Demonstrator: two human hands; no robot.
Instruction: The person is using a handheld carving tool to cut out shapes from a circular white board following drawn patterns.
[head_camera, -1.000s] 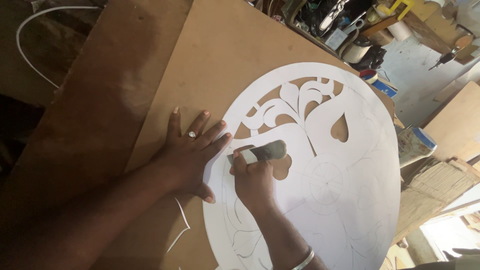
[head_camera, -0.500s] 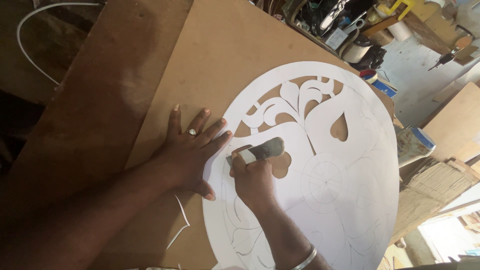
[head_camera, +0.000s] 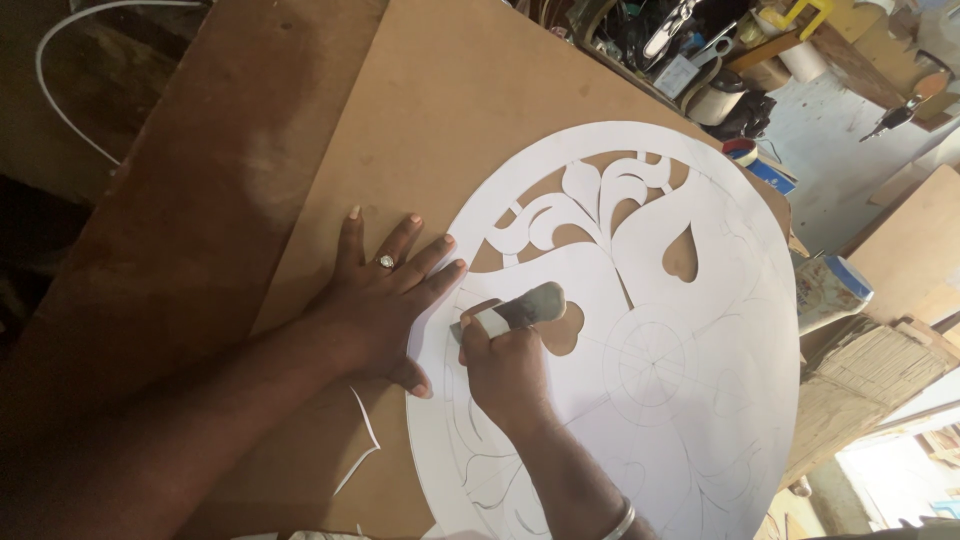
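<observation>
A large round white sheet (head_camera: 690, 370) with cut-out leaf and drop shapes and pencilled lines lies on a brown board (head_camera: 460, 110). My left hand (head_camera: 385, 295), a ring on one finger, lies flat with fingers spread, pressing the sheet's left edge and the board. My right hand (head_camera: 505, 365) is closed around a grey cutting knife (head_camera: 520, 310), whose tip meets the sheet near its left rim, just beside my left fingertips. A metal bangle (head_camera: 620, 522) sits on my right wrist.
A thin white paper offcut (head_camera: 365, 450) curls on the board below my left hand. Tools, tape rolls and tins crowd the top right (head_camera: 700, 60). A can (head_camera: 830, 290) and stacked cardboard (head_camera: 870, 390) lie right of the sheet. A white cable (head_camera: 60, 100) loops top left.
My right hand with the knife has shifted very slightly along the sheet's left part. My left hand has stayed pressed flat in place.
</observation>
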